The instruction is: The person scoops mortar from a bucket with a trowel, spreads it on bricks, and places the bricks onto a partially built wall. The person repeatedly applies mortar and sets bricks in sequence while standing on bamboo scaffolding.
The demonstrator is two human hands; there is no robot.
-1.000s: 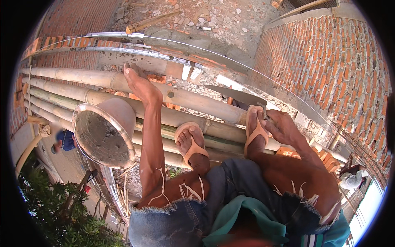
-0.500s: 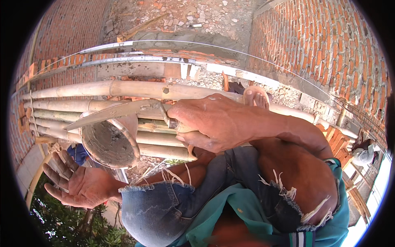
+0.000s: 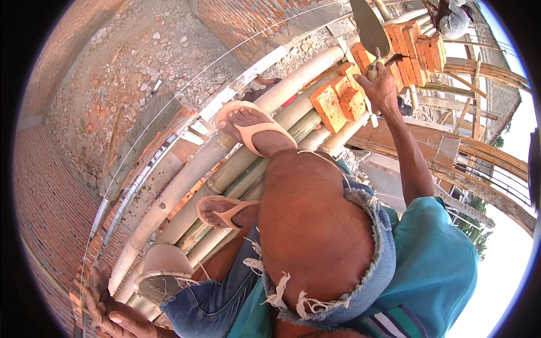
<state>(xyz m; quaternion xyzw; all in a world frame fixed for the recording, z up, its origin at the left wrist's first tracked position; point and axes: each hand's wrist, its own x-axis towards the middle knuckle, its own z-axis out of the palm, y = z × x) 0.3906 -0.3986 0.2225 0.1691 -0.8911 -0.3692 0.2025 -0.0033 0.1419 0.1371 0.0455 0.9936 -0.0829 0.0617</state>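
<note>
My right hand [image 3: 381, 90] is stretched out to the upper right, closed round the handle of a trowel [image 3: 369, 28]. The trowel's grey, pointed blade sticks up beyond the fist. Right beside the hand are orange bricks [image 3: 328, 108] lying on the bamboo poles, with a bigger pile of bricks [image 3: 418, 48] behind. At the lower left my left hand [image 3: 115, 315] holds nothing, its fingers stretched out. Close to it, a mortar-stained bucket [image 3: 164, 263] stands on the bamboo, partly hidden by my jeans; its contents are hard to see from here.
My sandalled feet [image 3: 248, 125] rest on a platform of bamboo poles [image 3: 225, 147]. A taut white string [image 3: 186, 85] runs along the low wall beyond it. Rubble [image 3: 143, 67] covers the ground below, between brick walls [image 3: 53, 180]. At far right are wooden beams [image 3: 479, 149] and another person [image 3: 453, 22].
The view has swung to the right. My right hand has carried the trowel from over the bucket out to the bricks. My left hand stays near the bucket, still open.
</note>
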